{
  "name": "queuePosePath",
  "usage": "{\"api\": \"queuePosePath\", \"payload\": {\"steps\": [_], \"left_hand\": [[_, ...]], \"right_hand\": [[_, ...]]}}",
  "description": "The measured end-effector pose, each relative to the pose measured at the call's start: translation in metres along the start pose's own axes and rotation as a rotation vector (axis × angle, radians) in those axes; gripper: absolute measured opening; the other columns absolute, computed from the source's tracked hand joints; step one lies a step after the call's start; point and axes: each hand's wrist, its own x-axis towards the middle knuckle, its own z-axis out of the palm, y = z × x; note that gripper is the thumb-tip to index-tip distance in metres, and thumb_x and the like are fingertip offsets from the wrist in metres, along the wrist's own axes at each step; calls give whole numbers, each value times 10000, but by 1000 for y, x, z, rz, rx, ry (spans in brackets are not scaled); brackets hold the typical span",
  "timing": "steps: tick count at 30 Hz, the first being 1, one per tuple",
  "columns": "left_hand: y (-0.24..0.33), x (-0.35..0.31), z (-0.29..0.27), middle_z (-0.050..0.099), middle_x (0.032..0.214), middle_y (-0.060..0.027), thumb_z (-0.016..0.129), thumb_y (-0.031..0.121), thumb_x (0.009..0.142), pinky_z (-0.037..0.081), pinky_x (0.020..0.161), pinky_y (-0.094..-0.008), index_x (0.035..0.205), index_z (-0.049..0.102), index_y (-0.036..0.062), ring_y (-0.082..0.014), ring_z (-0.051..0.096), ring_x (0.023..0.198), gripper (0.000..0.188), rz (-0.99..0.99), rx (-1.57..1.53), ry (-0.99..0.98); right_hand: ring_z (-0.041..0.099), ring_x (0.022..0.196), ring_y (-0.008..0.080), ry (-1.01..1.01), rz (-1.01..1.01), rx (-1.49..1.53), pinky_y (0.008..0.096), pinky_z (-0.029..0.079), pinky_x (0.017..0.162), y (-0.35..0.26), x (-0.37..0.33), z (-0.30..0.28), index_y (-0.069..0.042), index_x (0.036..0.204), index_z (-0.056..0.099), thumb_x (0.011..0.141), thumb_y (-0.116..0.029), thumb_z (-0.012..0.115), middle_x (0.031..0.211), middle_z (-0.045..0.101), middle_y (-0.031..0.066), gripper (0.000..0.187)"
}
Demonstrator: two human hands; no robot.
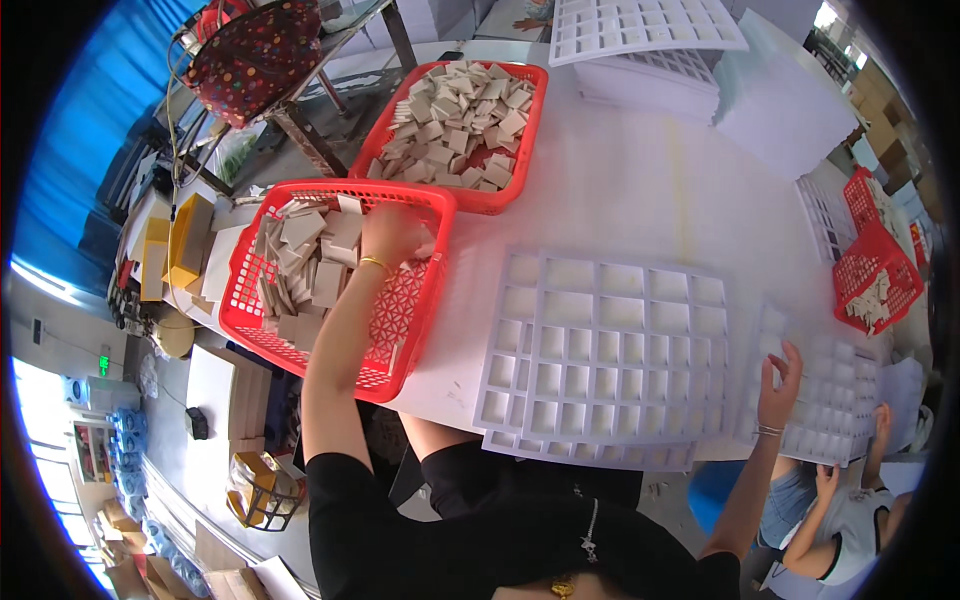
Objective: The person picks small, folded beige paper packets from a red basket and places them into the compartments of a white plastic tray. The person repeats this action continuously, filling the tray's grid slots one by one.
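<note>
Working inside the near red plastic basket (398, 318) of flat beige rectangular pieces (327, 283), our left hand (393, 236) blurs; we cannot tell its fingers' grip. Our empty right hand (779, 390) has fingers parted. We judge the pieces light, stiff, best pinched by opposite edges; no labels legible.

Baskets (449, 250) are red, tiles (328, 284) beige, trays (592, 325) white, the maroon bag (255, 65) multicolour-dotted.
</note>
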Motion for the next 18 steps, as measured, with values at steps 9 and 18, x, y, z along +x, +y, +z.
{"api": "queuePosePath", "payload": {"steps": [9, 18], "left_hand": [[-30, -39, -56, 663, 916, -64, 662, 290, 860, 512, 713, -274, 1116, 564, 7, -124, 631, 819, 395, -536, -1329, 118], [143, -75, -122, 617, 940, -47, 685, 218, 858, 478, 486, -211, 1132, 519, 32, -91, 601, 757, 370, -230, -1611, -272]], "right_hand": [[596, 919, 152, -304, -36, 120, 286, 471, 831, -72, 0, 96, -28, 1167, 568, 836, -29, 611, 1103, 609, 80, 334], [590, 665, 73, -711, 259, 960, 201, 470, 551, -213, -15, 207, -14, 1250, 428, 884, -171, 635, 965, 633, 96, 449]]}}
